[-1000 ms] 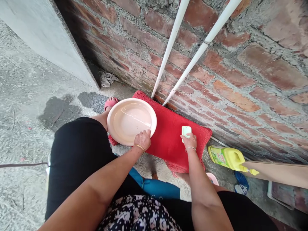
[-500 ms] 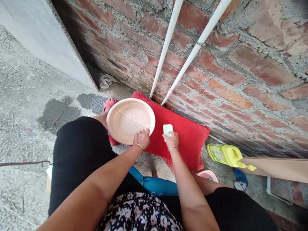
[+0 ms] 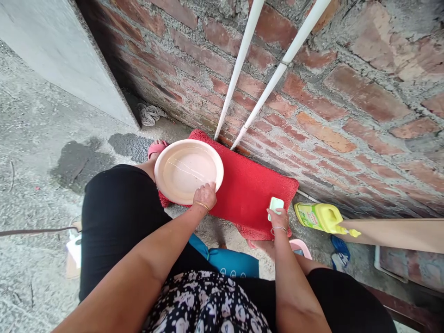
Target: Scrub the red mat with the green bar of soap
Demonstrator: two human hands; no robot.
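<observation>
A pale pink basin [image 3: 160, 174] with clear water in it rests at the left end of a red mat [image 3: 239, 178]. My left hand [image 3: 205, 195] is closed on the basin's near right rim, its fingers curled over the edge. In my right hand [image 3: 280, 217] is a pale green rounded block [image 3: 276, 204], held flat over the right end of the mat. I cannot make out whether its underside touches the cloth.
A yellow detergent bottle [image 3: 319, 216] lies to the right of the mat. Behind stands a brick wall [image 3: 312, 101] with two white pipes [image 3: 239, 69]. A pink tub [image 3: 302, 247] and blue shoes [image 3: 340, 253] are at lower right. A grey slab [image 3: 69, 64] leans at left.
My right hand has moved right with the pale green block, from the mat's middle to its right end. The left hand stays at the basin rim.
</observation>
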